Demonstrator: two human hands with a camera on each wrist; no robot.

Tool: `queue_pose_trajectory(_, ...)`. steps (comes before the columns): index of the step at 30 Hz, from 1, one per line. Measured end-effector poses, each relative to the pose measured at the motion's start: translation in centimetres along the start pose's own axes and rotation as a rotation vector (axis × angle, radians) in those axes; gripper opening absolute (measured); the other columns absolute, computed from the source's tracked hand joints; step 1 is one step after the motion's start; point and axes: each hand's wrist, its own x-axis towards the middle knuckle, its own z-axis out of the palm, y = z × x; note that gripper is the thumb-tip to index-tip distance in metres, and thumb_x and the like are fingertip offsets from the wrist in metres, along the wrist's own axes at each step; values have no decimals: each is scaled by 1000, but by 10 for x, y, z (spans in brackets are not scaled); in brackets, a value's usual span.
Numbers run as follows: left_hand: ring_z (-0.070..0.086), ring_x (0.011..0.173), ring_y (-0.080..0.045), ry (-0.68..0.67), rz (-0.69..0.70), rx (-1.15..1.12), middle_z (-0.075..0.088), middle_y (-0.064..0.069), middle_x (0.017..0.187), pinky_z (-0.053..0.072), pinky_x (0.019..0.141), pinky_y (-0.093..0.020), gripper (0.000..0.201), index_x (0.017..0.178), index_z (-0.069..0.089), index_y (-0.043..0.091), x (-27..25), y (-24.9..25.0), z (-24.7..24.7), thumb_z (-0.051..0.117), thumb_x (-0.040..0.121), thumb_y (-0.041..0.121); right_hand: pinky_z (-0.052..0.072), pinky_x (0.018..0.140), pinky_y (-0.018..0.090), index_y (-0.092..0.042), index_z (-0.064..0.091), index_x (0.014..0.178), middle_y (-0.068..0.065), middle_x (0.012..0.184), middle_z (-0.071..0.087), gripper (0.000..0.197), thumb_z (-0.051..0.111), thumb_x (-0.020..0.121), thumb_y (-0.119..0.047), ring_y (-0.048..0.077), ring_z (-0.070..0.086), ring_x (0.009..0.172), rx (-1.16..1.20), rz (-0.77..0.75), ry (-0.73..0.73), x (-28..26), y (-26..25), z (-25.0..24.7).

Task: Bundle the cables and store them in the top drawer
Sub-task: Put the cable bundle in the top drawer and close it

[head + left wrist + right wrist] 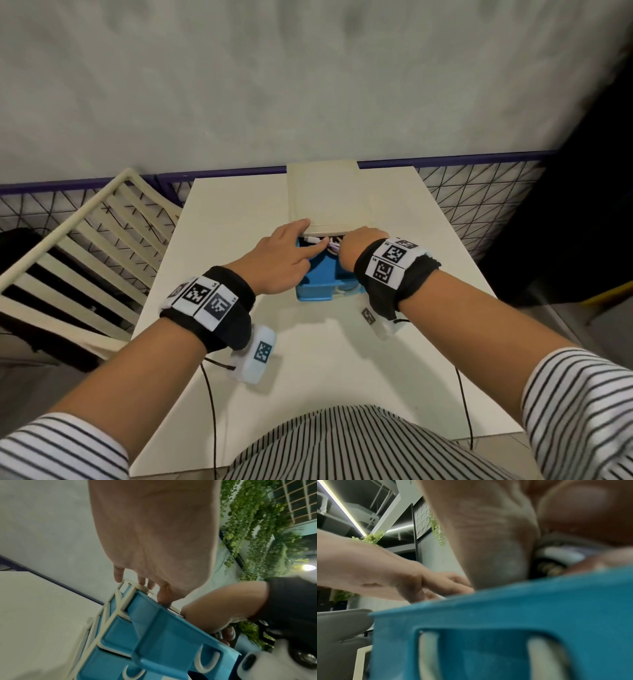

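A cream drawer unit point(325, 195) stands at the far middle of the white table point(239, 212), its blue top drawer point(320, 294) pulled out toward me. My right hand point(359, 245) reaches down into the drawer and grips a bundle of cables point(556, 555); white and purple strands point(330, 245) show beside it. My left hand point(287, 257) lies over the drawer's left side with fairly straight fingers. Its index finger touches the unit's top edge, and another finger touches a white cable end. The drawer's inside is mostly hidden by my hands. The lower blue drawers point(116, 632) appear pushed in.
A cream slatted chair point(85, 240) stands left of the table. A wire mesh fence point(479, 192) with a purple rail runs behind, against a grey wall. Black cords point(210, 394) from the wrist cameras hang over the table's near edge.
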Motion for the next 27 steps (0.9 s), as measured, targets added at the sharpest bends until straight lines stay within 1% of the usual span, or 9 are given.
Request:
queue_pose_trajectory(8,7,141,-28,67,-30,137,7,-5,156,20,113,-46,52,145,20,38,2,14,4,27,94,34,49,92,34,-8,59,121,8,118,64,35,47,96,-29,24,61,108,75,21,-65,8,3,1)
queue_pose_trajectory(12,7,141,-29,103,-27,142,7,-7,157,21,114,-47,52,146,21,37,3,15,9,28,94,38,49,86,32,-8,60,117,9,100,61,33,47,95,-29,24,59,91,140,52,-71,10,2,4)
queue_pose_trajectory(15,4,142,-30,111,-26,155,5,-7,157,19,114,-48,52,144,27,39,3,18,12,22,94,54,47,88,33,-6,60,119,11,116,64,33,47,95,-25,26,62,105,213,78,-49,14,2,5)
queue_pose_trajectory(17,1,143,-29,101,-32,117,3,-7,158,15,116,-47,61,144,26,39,2,19,13,21,90,64,47,85,34,-5,60,117,12,117,64,32,48,95,-25,27,62,107,272,84,-41,16,3,7)
queue_pose_trajectory(19,-1,144,-29,68,-32,48,0,-7,159,12,118,-48,72,146,20,39,1,18,11,29,83,73,47,76,33,-6,61,113,11,109,65,34,50,93,-31,27,63,101,369,107,-19,18,3,11)
queue_pose_trajectory(21,2,144,-30,50,-16,36,0,-5,159,12,116,-49,82,144,22,39,0,15,8,43,74,77,46,70,30,-7,61,112,11,110,67,41,51,92,-41,27,65,97,477,116,25,15,2,13)
queue_pose_trajectory(23,8,143,-29,71,-8,27,5,-4,159,14,115,-49,87,140,27,37,-2,11,5,54,68,76,47,78,32,-9,58,120,13,119,65,48,47,94,-47,28,63,104,540,80,42,8,2,12)
queue_pose_trajectory(25,13,142,-28,96,-5,7,9,-3,159,16,114,-49,90,139,29,34,-1,9,4,59,65,75,43,94,34,-11,49,135,15,134,56,51,43,98,-45,30,54,121,606,21,55,4,0,12)
queue_pose_trajectory(27,17,141,-27,127,-6,-3,14,-2,158,18,113,-48,92,137,30,32,-1,8,4,61,62,75,38,101,34,-8,37,143,17,142,46,68,46,94,-53,31,46,129,655,33,52,7,-5,18)
